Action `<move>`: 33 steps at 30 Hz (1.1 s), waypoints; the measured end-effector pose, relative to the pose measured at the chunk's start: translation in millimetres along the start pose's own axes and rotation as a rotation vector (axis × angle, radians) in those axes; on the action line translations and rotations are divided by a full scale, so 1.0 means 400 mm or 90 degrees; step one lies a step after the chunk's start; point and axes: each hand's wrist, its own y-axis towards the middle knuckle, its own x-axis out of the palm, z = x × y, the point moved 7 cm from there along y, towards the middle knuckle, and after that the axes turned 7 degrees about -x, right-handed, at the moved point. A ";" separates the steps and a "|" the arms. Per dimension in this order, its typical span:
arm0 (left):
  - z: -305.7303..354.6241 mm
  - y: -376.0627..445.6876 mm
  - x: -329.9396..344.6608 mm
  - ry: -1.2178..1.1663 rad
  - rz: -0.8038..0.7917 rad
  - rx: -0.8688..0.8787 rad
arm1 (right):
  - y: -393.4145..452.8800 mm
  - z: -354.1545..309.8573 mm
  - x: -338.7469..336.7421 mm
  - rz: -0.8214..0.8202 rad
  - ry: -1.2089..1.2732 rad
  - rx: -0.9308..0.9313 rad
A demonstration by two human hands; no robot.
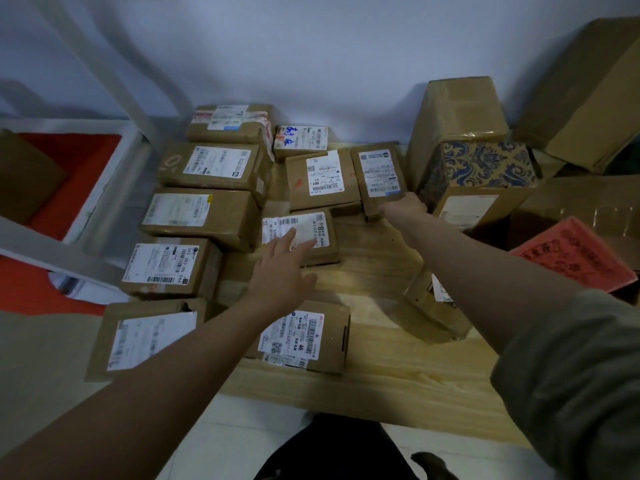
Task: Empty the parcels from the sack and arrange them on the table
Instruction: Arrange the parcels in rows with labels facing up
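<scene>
The right hand [408, 203] grips the near end of a narrow labelled parcel [380, 174] toward the far edge of the table [374, 382], fingers wrapped round its end. The left hand [284, 268] lies with fingers spread and straight on the white label of a small parcel [304, 237] near the middle of the table. The sack is not in view; the parcels already lie in rows, a column of them along the left edge.

What could go wrong, as I judge it: the narrow parcel sits just beside the patterned blue-and-tan box [485, 168], which stands stacked on another carton, so a careless push could nudge that stack. The nearest parcel in the left column [145, 337] appears to overhang the near left corner and could tip off if knocked by the forearm. A tilted box [433, 306] under the right arm could also be struck.

Legible writing is sparse: "001" on the parcel beside the narrow one [320, 180], "46" on the near parcel [304, 336], a large "8" under the left hand, blue handwritten characters on a far small parcel [301, 137]. The rest is barcodes and blurred print.
</scene>
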 end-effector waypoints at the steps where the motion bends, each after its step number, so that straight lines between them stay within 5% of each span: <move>1: -0.008 0.008 0.011 0.055 -0.019 -0.008 | 0.016 0.000 0.007 0.002 0.007 0.009; 8: -0.075 0.063 0.012 0.194 -0.021 -0.020 | 0.103 0.005 0.058 -0.019 -0.002 0.020; 13: -0.072 0.112 -0.034 0.255 0.017 0.010 | 0.054 -0.028 0.073 -0.138 0.150 0.033; 19: -0.038 0.098 -0.030 0.249 0.088 0.029 | -0.032 -0.037 -0.016 -0.132 0.055 -0.114; 25: 0.060 0.010 0.015 0.131 0.083 0.118 | -0.171 -0.051 -0.159 0.044 -0.005 -0.349; 28: 0.079 -0.035 0.037 0.054 0.045 0.149 | -0.240 -0.025 -0.195 0.039 -0.203 -0.356; 33: 0.091 -0.114 0.058 -0.032 -0.016 0.146 | -0.312 0.135 -0.172 -0.128 -0.555 -0.253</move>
